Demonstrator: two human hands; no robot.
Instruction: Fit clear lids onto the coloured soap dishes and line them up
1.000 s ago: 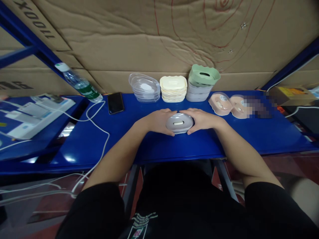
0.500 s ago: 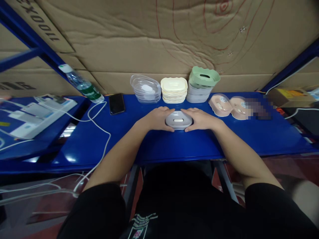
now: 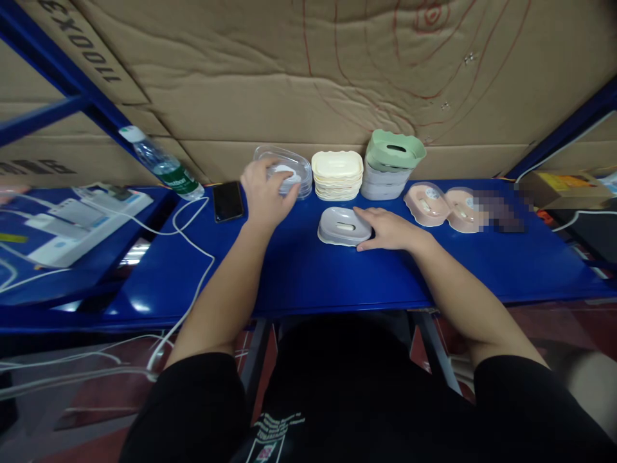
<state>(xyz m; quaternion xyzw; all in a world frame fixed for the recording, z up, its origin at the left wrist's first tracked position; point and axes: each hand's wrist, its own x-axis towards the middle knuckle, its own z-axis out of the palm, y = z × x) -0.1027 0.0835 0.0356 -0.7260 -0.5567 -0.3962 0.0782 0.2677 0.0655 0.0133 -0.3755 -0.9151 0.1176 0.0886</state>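
A light grey soap dish (image 3: pixel 336 222) with an oval slot showing white inside sits on the blue table in front of me. A pale scalloped rim shows beneath it. My right hand (image 3: pixel 388 229) grips its right end, thumb at the front and fingers behind. My left hand (image 3: pixel 270 191) is at the stack of clear plastic lids (image 3: pixel 299 168), its thumb and curved fingers apart over the near left side. A white oval patch shows on the top lid. Whether the fingertips touch the lid I cannot tell.
Behind the dish stand stacked cream trays (image 3: pixel 337 175) and a stack of green and grey dishes (image 3: pixel 396 154). Two pink covered dishes (image 3: pixel 428 204) lie to the right. Leftward are a phone (image 3: pixel 228 201), a tilted water bottle (image 3: pixel 168 170), a white cable (image 3: pixel 212 257) and a power strip (image 3: pixel 91 228).
My left hand has let go of the grey dish and moved left and back to the clear lids. My right hand stays at the dish, which is now slightly tilted.
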